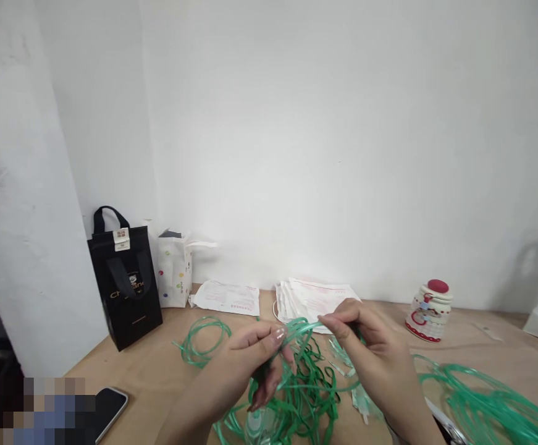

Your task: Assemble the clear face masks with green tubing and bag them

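Observation:
A tangle of translucent green tubing [303, 389] lies on the wooden table [157, 371] in front of me. My left hand [259, 358] pinches a strand of this tubing between thumb and fingers. My right hand [365, 346] pinches the same strand a little to the right, and the short stretch between the hands runs level above the pile. A loose loop of tubing [201, 340] lies to the left, and another green coil [486, 395] spreads at the right.
A black paper bag [127, 278] and a small white dotted bag [175, 269] stand at the back left by the wall. Printed flat packets [315, 296] lie behind the tubing. A red-and-white ceramic jar [430, 310] stands at the right. A phone [109, 408] lies at the near left.

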Demonstrator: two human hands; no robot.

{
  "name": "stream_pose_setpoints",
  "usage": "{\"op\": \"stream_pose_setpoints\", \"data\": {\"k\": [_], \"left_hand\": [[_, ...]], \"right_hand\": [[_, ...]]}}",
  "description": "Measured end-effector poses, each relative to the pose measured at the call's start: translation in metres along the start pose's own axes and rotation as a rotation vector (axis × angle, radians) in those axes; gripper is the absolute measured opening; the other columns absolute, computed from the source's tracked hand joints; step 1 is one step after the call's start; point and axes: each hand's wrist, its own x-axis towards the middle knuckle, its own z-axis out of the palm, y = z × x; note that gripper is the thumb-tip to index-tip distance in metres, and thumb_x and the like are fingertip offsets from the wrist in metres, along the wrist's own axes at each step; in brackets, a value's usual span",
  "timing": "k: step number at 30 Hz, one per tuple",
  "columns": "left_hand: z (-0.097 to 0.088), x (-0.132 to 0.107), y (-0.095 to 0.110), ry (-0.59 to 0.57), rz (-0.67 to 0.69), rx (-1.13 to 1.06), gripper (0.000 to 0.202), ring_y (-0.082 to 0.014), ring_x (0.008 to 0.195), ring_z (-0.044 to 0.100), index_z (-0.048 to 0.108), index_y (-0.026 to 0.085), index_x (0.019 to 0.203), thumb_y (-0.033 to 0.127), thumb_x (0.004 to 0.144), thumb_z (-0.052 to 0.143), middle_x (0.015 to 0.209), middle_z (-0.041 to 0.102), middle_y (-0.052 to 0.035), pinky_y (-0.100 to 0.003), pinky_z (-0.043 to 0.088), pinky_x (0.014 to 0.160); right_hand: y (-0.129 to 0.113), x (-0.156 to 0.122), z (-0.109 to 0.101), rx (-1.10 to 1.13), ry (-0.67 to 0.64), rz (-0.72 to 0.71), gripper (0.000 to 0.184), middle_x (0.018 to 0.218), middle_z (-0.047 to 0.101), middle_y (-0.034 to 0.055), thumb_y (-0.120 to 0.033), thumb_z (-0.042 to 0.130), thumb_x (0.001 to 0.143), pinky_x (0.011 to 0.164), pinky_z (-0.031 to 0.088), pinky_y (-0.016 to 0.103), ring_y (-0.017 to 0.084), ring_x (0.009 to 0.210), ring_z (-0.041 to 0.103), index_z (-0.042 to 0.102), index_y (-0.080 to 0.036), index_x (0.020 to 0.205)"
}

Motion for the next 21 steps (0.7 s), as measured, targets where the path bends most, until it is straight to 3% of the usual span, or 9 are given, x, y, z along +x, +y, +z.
{"op": "stream_pose_setpoints", "data": {"k": [4,8,11,16,21], "left_hand": [[0.005,0.0,-0.003,-0.042,0.03,-0.025,0.026,-0.0039,0.031,0.028,0.056,0.015,0.071,0.036,0.084,0.046,0.041,0.042,0.0071,-0.016,0.018,0.03],[0.0,0.001,-0.004,0.027,0.113,-0.086,0.025,-0.0032,0.033,0.021,0.056,0.015,0.074,0.034,0.085,0.046,0.041,0.038,0.0086,-0.017,0.014,0.033],[-0.006,0.0,-0.002,0.081,0.13,-0.129,0.026,-0.0033,0.033,0.02,0.056,0.015,0.073,0.035,0.085,0.046,0.042,0.038,0.0085,-0.018,0.011,0.032],[-0.009,-0.003,0.001,-0.016,0.057,-0.051,0.026,-0.0039,0.032,0.022,0.059,0.014,0.076,0.033,0.086,0.044,0.041,0.04,0.0072,-0.02,0.012,0.032],[-0.009,-0.006,0.003,-0.072,0.016,-0.04,0.027,-0.0042,0.033,0.021,0.061,0.015,0.077,0.032,0.086,0.043,0.043,0.039,0.0069,-0.022,0.012,0.034]], "right_hand": [[-0.004,-0.003,0.005,-0.073,-0.118,-0.079,0.016,0.063,0.049,-0.0014,-0.026,0.052,0.083,0.055,0.037,0.026,0.014,0.06,0.046,0.055,-0.02,0.068],[-0.002,0.002,0.002,0.017,-0.105,0.079,0.013,0.064,0.052,-0.0018,-0.033,0.053,0.083,0.053,0.039,0.025,0.013,0.058,0.048,0.058,-0.021,0.081],[0.0,0.006,-0.005,0.03,-0.104,0.139,0.016,0.065,0.054,-0.0013,-0.036,0.053,0.082,0.052,0.039,0.024,0.013,0.058,0.048,0.058,-0.021,0.081],[-0.003,0.006,-0.011,-0.061,-0.033,-0.014,0.014,0.067,0.055,0.0,-0.028,0.053,0.083,0.058,0.039,0.027,0.015,0.065,0.05,0.057,-0.022,0.072],[-0.006,0.006,-0.016,-0.185,-0.104,-0.116,0.015,0.065,0.055,0.0013,-0.025,0.052,0.083,0.06,0.038,0.03,0.018,0.066,0.05,0.059,-0.022,0.07]]}}
